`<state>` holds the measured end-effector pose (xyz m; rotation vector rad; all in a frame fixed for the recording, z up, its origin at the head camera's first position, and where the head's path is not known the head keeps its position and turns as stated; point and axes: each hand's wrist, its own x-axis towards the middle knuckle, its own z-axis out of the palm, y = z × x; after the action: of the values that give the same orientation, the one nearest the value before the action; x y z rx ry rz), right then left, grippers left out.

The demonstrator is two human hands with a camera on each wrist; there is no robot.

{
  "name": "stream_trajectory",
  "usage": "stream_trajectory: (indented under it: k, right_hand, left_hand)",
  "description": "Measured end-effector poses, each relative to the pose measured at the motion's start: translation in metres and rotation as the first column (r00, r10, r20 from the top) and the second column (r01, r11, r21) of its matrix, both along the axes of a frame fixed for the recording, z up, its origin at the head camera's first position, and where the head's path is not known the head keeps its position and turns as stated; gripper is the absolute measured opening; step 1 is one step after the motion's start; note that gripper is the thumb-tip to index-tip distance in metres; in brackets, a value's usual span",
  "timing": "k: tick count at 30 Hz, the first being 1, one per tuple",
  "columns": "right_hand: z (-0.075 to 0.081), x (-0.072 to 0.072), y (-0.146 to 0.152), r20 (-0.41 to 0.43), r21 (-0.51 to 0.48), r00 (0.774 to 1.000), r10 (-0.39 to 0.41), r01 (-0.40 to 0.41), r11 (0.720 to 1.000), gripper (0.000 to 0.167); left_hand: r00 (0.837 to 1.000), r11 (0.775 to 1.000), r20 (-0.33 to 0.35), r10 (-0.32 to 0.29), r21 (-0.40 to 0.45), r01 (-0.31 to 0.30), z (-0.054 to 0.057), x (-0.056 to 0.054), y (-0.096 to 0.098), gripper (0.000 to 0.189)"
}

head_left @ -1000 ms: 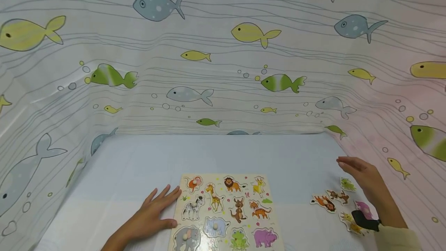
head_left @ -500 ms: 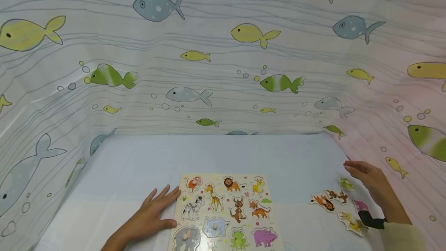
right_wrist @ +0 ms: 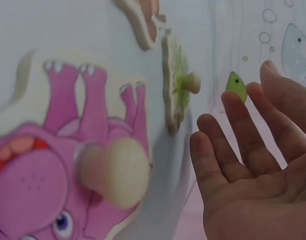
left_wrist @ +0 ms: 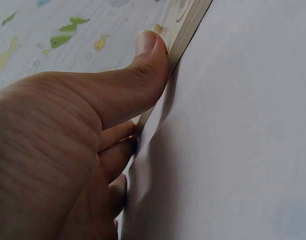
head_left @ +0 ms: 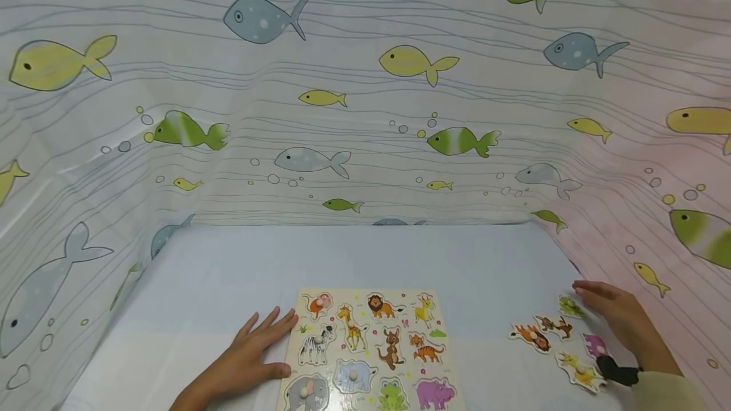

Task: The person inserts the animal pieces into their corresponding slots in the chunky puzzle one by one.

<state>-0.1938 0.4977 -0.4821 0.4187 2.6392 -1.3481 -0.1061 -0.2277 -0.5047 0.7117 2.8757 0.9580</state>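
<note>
My left hand (head_left: 254, 354) lies with spread fingers against the left edge of a wooden animal puzzle board (head_left: 371, 351); in the left wrist view the thumb (left_wrist: 148, 55) touches the board's side. On the right, my right hand (head_left: 619, 319) hovers over loose knobbed pieces, fingers relaxed and holding nothing. Nearest to it are the frog piece (head_left: 571, 306) and the purple hippo piece (right_wrist: 108, 130), whose pale knob (right_wrist: 115, 170) faces the right wrist camera. The kangaroo piece (head_left: 554, 326), lion piece (head_left: 531, 337) and a yellow antelope-like piece (head_left: 579, 371) lie beside them.
On the board, the elephant (head_left: 308, 392), zebra (head_left: 316, 344), giraffe (head_left: 351, 328) and several other animals show. A fish-print curtain (head_left: 354, 113) encloses the white table (head_left: 228, 271) at the back and sides. A black wrist strap (head_left: 617, 371) hangs close over the hippo piece.
My right hand has drifted right and a little down, toward the near side of the table. The left hand keeps its place on the board. The pieces lie as before.
</note>
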Motion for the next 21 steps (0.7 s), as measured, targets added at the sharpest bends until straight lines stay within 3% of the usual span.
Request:
stream_trajectory:
  k: [5,12,21]
  right_hand:
    - [-0.003,0.005,0.006,0.004,-0.021,1.000,-0.012,0.012,1.000,0.071]
    - [-0.010,0.002,0.001,-0.039,0.024,0.996,0.086,-0.085,0.996,0.074]
    - [-0.016,-0.002,0.000,0.003,0.058,0.988,0.154,-0.154,0.986,0.073]
  left_hand:
    - [0.999,1.000,0.037,0.001,0.004,-0.001,-0.001,-0.004,0.003,0.092]
    - [0.998,1.000,-0.069,-0.013,-0.008,0.013,-0.002,-0.002,0.002,0.089]
    - [0.998,1.000,-0.056,0.007,-0.008,-0.007,-0.004,-0.001,-0.001,0.090]
